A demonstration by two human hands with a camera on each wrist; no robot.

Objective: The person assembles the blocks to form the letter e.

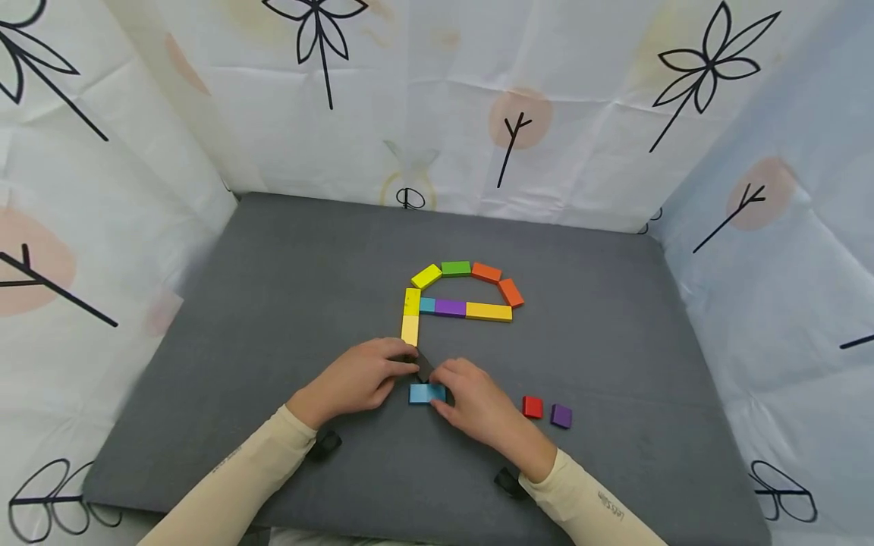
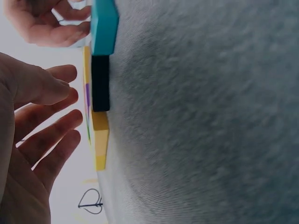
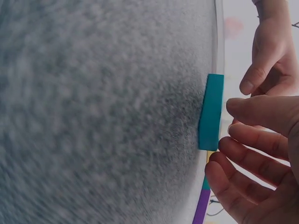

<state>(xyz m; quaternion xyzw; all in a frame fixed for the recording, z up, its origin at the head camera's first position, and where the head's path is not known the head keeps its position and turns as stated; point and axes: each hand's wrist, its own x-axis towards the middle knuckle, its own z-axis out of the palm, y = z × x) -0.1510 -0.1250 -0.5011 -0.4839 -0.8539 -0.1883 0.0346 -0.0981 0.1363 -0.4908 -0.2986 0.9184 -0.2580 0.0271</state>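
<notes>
A blue rectangular block (image 1: 420,393) lies flat on the grey table. My right hand (image 1: 481,406) hovers at its right end, thumb and fingers loosely bent; in the right wrist view a thin gap shows between the thumb tip and the blue block (image 3: 211,112). Above the blue block lies a slanted black block (image 1: 425,365), touching or almost touching it. My left hand (image 1: 362,375) is beside the black block, fingers extended and slightly spread. The left wrist view shows those fingertips apart from the black block (image 2: 100,84). Neither hand appears to grip anything.
Yellow blocks (image 1: 411,302) run upward from the black one. Yellow, green (image 1: 456,269) and orange blocks (image 1: 510,293) curve over a row with a purple block (image 1: 451,308). A red block (image 1: 532,407) and another purple block (image 1: 561,416) lie right of my right hand.
</notes>
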